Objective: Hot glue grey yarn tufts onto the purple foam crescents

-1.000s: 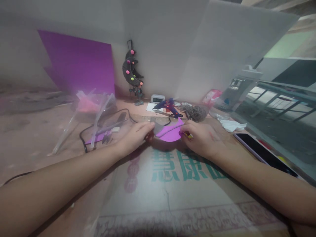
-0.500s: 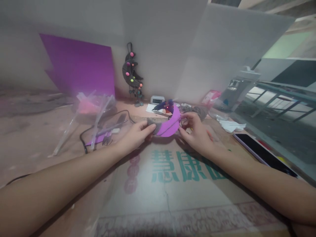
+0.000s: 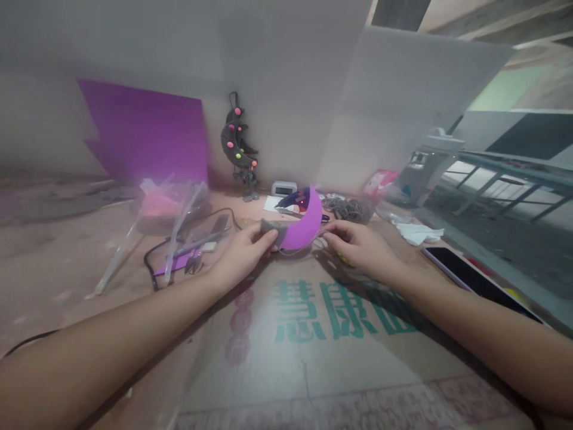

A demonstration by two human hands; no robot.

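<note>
My left hand (image 3: 248,252) is closed on the left end of a purple paper crescent (image 3: 307,224), thumb on top. That end is wrapped in grey yarn (image 3: 274,226); the rest of the purple face is bare. A loose strand of the yarn (image 3: 295,253) dips below the crescent's lower edge towards my right hand (image 3: 360,246). Thumb and forefinger there are pinched together on the strand, close by the crescent's right side. Behind the crescent lies a tangle of grey yarn (image 3: 353,209).
A dark blue tool with a red light (image 3: 293,199) lies beyond the crescent, near a small white digital clock (image 3: 283,189). A decorated dark crescent (image 3: 237,140) hangs at the wall. Scissors (image 3: 194,263) lie left, a phone (image 3: 478,283) right. Printed cardboard (image 3: 286,370) covers the table.
My right hand has come down slightly, its fingers now pinched closer together. The strand that crossed the crescent's purple face now hangs below its lower edge. The view has tilted up a little.
</note>
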